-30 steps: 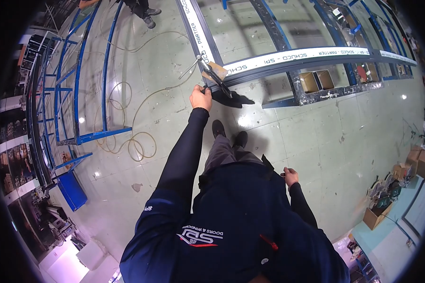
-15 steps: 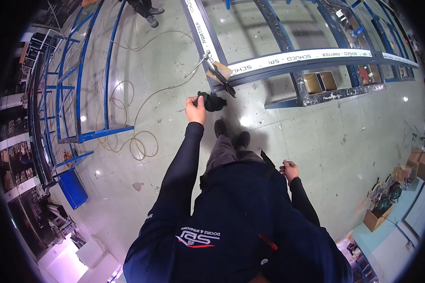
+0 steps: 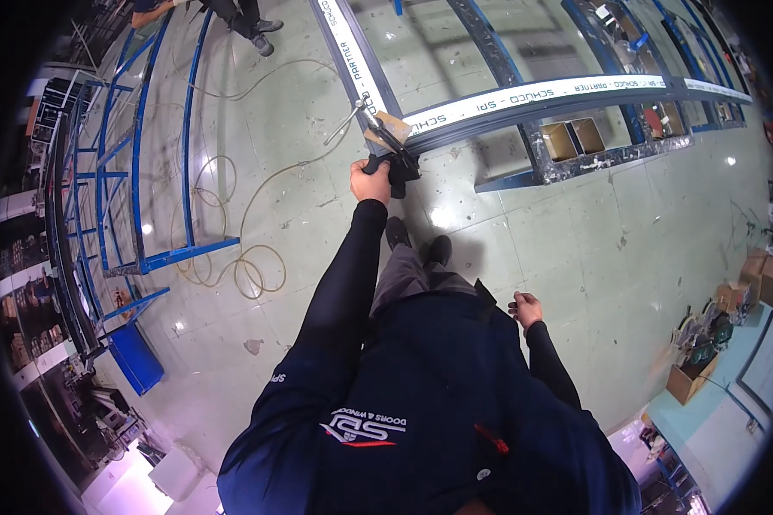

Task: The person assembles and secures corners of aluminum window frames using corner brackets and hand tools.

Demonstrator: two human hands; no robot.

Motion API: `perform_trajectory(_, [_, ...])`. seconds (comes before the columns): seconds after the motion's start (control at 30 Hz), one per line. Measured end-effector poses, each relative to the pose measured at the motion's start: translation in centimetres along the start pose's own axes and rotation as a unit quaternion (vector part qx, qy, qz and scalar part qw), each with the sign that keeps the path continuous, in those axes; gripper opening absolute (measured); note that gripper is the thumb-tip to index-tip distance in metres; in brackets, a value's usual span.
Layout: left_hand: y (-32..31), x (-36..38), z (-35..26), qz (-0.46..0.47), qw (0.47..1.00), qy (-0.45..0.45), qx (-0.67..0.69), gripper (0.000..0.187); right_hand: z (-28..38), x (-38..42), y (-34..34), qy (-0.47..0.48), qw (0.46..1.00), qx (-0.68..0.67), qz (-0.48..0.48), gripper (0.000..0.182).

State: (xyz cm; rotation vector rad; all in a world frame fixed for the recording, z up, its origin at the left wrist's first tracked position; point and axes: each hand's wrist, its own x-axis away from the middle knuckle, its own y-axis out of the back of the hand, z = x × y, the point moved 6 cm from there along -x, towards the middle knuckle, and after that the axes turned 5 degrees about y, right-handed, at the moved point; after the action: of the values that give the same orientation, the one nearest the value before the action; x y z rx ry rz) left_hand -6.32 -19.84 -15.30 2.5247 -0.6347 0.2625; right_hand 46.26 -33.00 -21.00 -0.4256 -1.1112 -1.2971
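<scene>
My left hand is closed on a crumpled black cloth, possibly a glove. The cloth is at the near corner of a dark window or door frame with white printed protective tape. At that corner sits a metal clamp with a brown piece of board under it. A silver tool with a hose lies beside the clamp. Lower down, my right hand hangs at my side with its fingers curled in and nothing visible in them.
Blue metal racks stand on the left, with a yellowish air hose coiled on the floor. Another person's legs are at the top. Small cardboard boxes sit on the bench under the frame. A pale table is lower right.
My left hand has moved forward and slightly right with the black cloth, up to the frame corner. My right hand stays at my side. More of the other person shows at the top.
</scene>
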Motion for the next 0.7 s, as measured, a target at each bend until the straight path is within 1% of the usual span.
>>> perform_trajectory(0.03, [0.0,-0.1,0.2,-0.002,1.000,-0.001,-0.002,0.034,-0.1,-0.1,-0.2,0.000,1.000,-0.003,0.001,0.030])
perform_trajectory(0.13, [0.0,0.2,0.4,-0.011,0.997,-0.007,0.072,0.024,-0.2,-0.3,-0.6,0.006,1.000,-0.005,0.002,0.030])
perform_trajectory(0.23, [0.3,-0.6,1.2,0.000,0.996,0.027,0.084,0.021,0.6,-0.3,-1.1,0.029,1.000,0.002,0.005,0.030])
perform_trajectory(0.33, [1.3,-1.1,0.7,-0.046,0.995,-0.090,-0.009,0.020,1.7,-0.3,-0.9,0.052,0.999,0.000,0.001,0.030])
perform_trajectory(0.4, [4.5,-4.5,4.5,-0.200,0.975,-0.052,-0.083,0.023,1.8,-0.2,-0.7,0.056,0.998,-0.020,-0.009,0.030])
perform_trajectory(0.43, [6.0,-4.9,4.8,-0.144,0.989,0.009,-0.013,0.027,2.1,0.2,-0.6,0.060,0.998,-0.022,-0.012,0.029])
perform_trajectory(0.47, [6.1,-5.1,4.4,-0.056,0.996,0.025,0.070,0.028,1.9,0.0,-0.7,0.050,0.998,-0.031,-0.011,0.029])
perform_trajectory(0.53, [5.4,-3.2,1.2,0.031,0.994,-0.083,0.069,0.021,0.2,0.4,-0.9,0.021,0.999,-0.046,-0.008,0.029])
perform_trajectory(0.57, [5.0,-1.3,-1.2,0.061,0.989,-0.111,0.072,0.020,-0.4,0.6,-0.8,0.003,0.999,-0.034,-0.013,0.031])
perform_trajectory(0.6, [3.6,-1.7,-0.5,0.088,0.985,-0.131,0.072,0.020,-1.3,0.7,-0.7,0.001,1.000,-0.013,-0.016,0.032])
perform_trajectory(0.67, [1.6,-1.3,-0.7,0.103,0.973,-0.208,0.017,0.020,-2.8,-0.2,-0.3,0.008,0.999,0.030,-0.023,0.034])
perform_trajectory(0.7, [1.0,-1.0,-0.7,0.078,0.973,-0.219,-0.003,0.019,-2.8,-0.3,-0.1,0.014,0.999,0.040,-0.017,0.035])
